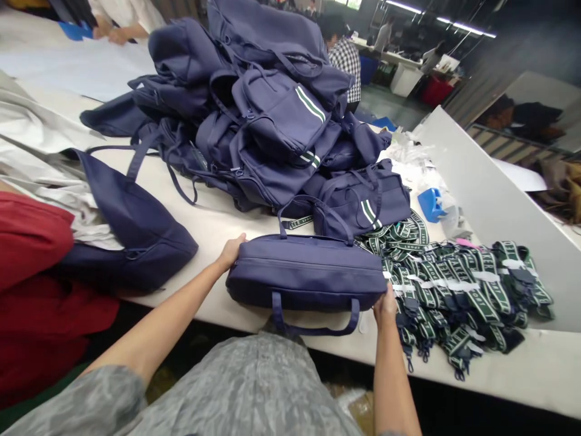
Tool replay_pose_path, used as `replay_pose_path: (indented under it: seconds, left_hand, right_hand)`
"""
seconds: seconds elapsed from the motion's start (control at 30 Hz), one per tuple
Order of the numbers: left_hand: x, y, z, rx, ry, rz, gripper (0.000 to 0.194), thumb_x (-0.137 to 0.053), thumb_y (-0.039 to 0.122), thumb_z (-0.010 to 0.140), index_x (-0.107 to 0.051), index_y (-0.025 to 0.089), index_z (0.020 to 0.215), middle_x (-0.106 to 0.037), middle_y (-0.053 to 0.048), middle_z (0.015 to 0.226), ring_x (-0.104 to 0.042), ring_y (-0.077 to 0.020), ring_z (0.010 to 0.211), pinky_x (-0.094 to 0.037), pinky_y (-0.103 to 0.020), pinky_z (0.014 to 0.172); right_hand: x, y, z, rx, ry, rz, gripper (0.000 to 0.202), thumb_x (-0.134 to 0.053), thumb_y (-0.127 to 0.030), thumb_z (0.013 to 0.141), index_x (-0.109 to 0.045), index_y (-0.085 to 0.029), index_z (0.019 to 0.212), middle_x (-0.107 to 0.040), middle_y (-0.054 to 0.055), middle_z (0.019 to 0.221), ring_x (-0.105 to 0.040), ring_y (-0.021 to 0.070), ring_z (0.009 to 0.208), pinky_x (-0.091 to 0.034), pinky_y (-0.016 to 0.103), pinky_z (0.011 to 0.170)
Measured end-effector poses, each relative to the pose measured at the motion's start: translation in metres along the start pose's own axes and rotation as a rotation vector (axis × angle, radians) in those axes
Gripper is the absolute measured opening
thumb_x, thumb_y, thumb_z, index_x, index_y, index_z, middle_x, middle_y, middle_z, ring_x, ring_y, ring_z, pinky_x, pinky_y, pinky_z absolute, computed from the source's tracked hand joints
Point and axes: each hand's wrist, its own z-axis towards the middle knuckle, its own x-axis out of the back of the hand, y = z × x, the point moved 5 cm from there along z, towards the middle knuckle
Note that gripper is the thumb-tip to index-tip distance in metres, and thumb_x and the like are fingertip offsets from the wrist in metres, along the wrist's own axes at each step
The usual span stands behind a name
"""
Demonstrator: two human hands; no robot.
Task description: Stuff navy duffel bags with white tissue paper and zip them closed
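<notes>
Gripping navy bag (pixel 306 269) at ends: left hand (pixel 232 252), right hand (pixel 385 305), both curled.

We seem to be in a bag-making workshop: the navy bag (pixel 306 272) before us matches a heap of similar bags (pixel 281 115) on a long, pale worktable (pixel 521 378), where rows of bundled lettered straps (pixel 454 281) lie too. Around us we see a person in a checked shirt (pixel 353 69), a co-worker's hands (pixel 118 35) over white sheets (pixel 68 66), and strip lights (pixel 467 28) above further workers in the background.
</notes>
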Motion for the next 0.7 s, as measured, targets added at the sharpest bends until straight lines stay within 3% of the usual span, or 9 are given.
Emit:
replay_pose_path:
  seconds: [0.13,0.23,0.33,0.4,0.47,0.53,0.6,0.7]
  left_hand:
    - [0.001,-0.009,-0.022,-0.060,-0.012,0.075,0.070,-0.036,0.075,0.078,-0.071,0.015,0.069,-0.071,-0.010,0.075,-0.065,-0.0279,0.084,-0.048,-0.035,0.081]
    - [0.004,0.004,-0.038,-0.090,-0.119,0.128,0.074,-0.034,0.077,0.080,-0.075,0.016,0.072,-0.074,-0.011,0.082,-0.066,-0.0304,0.091,-0.048,-0.038,0.090]
    - [0.000,0.040,-0.058,-0.214,-0.334,0.199,0.075,-0.037,0.077,0.081,-0.076,0.017,0.104,-0.072,-0.012,0.117,-0.062,-0.0315,0.114,-0.042,-0.041,0.106]
    - [-0.011,0.068,-0.075,-0.342,-0.508,0.303,0.076,-0.044,0.074,0.081,-0.063,0.019,0.131,-0.058,-0.010,0.141,-0.052,-0.0306,0.130,-0.034,-0.041,0.114]
    - [-0.022,0.088,-0.088,-0.434,-0.607,0.430,0.085,-0.052,0.072,0.078,-0.050,0.018,0.143,-0.048,-0.011,0.150,-0.046,-0.0307,0.136,-0.031,-0.040,0.116]
    - [-0.032,0.096,-0.094,-0.485,-0.612,0.529,0.091,-0.055,0.072,0.076,-0.046,0.013,0.145,-0.048,-0.015,0.149,-0.048,-0.0316,0.134,-0.033,-0.040,0.115]
    - [-0.039,0.094,-0.092,-0.517,-0.575,0.582,0.090,-0.053,0.072,0.076,-0.049,0.009,0.140,-0.053,-0.017,0.143,-0.051,-0.0321,0.130,-0.036,-0.041,0.113]
    - [-0.045,0.084,-0.082,-0.549,-0.528,0.634,0.079,-0.051,0.068,0.078,-0.057,0.011,0.132,-0.059,-0.015,0.137,-0.055,-0.0321,0.126,-0.040,-0.039,0.109]
  right_hand:
    - [0.042,0.028,-0.069,-0.044,0.135,0.002,0.047,-0.053,-0.057,0.082,-0.065,-0.021,0.109,-0.066,0.006,0.119,-0.061,0.0208,0.115,-0.052,0.038,0.095]
    - [0.032,0.037,-0.124,-0.062,0.111,0.061,0.057,-0.049,-0.062,0.083,-0.058,-0.028,0.128,-0.055,0.005,0.139,-0.055,0.0241,0.126,-0.052,0.044,0.095]
    - [-0.002,0.008,-0.166,0.058,0.025,0.040,0.063,-0.041,-0.062,0.089,-0.042,-0.034,0.145,-0.043,0.005,0.151,-0.048,0.0263,0.135,-0.049,0.051,0.099]
    - [-0.024,-0.029,-0.191,0.221,0.047,-0.090,0.065,-0.040,-0.058,0.093,-0.033,-0.032,0.151,-0.033,0.006,0.158,-0.036,0.0260,0.143,-0.040,0.054,0.109]
    - [-0.048,-0.072,-0.220,0.485,0.072,-0.345,0.068,-0.049,-0.052,0.093,-0.031,-0.026,0.153,-0.029,0.010,0.160,-0.028,0.0263,0.148,-0.028,0.055,0.117]
    - [-0.080,-0.104,-0.256,0.791,0.012,-0.650,0.066,-0.058,-0.046,0.092,-0.038,-0.024,0.150,-0.031,0.010,0.159,-0.024,0.0281,0.149,-0.019,0.057,0.120]
    - [-0.117,-0.110,-0.289,1.016,-0.178,-0.899,0.055,-0.063,-0.044,0.090,-0.051,-0.027,0.141,-0.041,0.008,0.154,-0.026,0.0298,0.148,-0.011,0.060,0.121]
    - [-0.158,-0.080,-0.314,1.132,-0.531,-1.074,0.039,-0.065,-0.045,0.090,-0.064,-0.030,0.126,-0.059,0.002,0.139,-0.037,0.0275,0.143,0.000,0.059,0.122]
